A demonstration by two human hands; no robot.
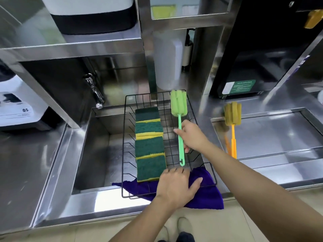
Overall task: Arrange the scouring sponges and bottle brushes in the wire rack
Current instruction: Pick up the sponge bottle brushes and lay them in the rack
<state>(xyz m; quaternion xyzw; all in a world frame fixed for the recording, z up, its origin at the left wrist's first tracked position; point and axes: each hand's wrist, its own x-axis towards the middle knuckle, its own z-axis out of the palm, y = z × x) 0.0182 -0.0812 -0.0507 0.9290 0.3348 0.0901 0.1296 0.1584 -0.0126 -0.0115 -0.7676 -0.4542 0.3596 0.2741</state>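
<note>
A black wire rack (126, 137) sits over the sink. Several green and yellow scouring sponges (150, 144) lie in a row down its left half. My right hand (194, 135) grips the handle of a green bottle brush (178, 105), whose foam head is at the rack's far right corner. My left hand (176, 186) rests flat on the rack's near edge and the purple cloth (206, 198), fingers spread, holding nothing. A yellow bottle brush (232, 114) lies on the steel counter to the right of the rack.
The steel sink (94, 154) lies under the rack, with a tap (94, 91) at its far left. A white appliance (15, 105) stands at the left. A second steel basin (279, 137) is at the right. Shelves rise behind.
</note>
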